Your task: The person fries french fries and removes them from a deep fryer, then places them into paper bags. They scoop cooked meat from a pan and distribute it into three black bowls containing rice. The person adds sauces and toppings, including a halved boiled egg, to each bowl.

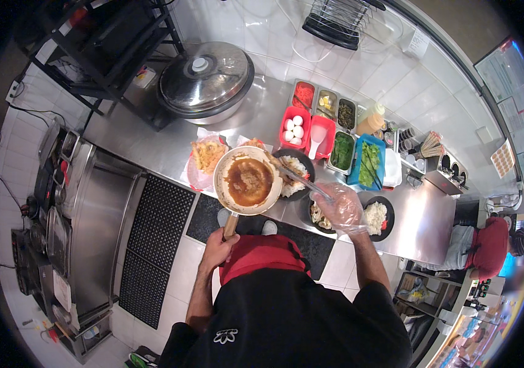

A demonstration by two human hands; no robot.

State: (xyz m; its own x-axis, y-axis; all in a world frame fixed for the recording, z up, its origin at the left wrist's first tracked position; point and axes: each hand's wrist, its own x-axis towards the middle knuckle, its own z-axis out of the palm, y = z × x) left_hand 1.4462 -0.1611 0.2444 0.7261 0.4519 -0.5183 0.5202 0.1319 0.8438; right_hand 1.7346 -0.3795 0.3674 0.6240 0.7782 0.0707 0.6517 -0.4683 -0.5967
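My left hand (218, 248) is closed round the wooden handle of a light-coloured frying pan (220, 198), tilted over the counter's front edge. Thick brown sauce (250, 178) lies in it. In a clear plastic glove, my right hand (340, 207) grips long metal tongs (315, 189), whose browned far end is at the pan's right rim. Whether the tips pinch food I cannot make out. Beneath the tongs sits a black bowl of white rice (294, 175). A second bowl (321, 219), partly hidden by my glove, holds pale pieces; rice fills another bowl (377, 216) to the right.
Fried food (208, 156) lies on paper left of the pan. Behind the bowls stand a red tub of eggs (297, 129), a tub of greens (341, 150) and a blue tub of lettuce (369, 164). A large lidded pot (205, 80) is farther back. Another person (489, 248) works at far right.
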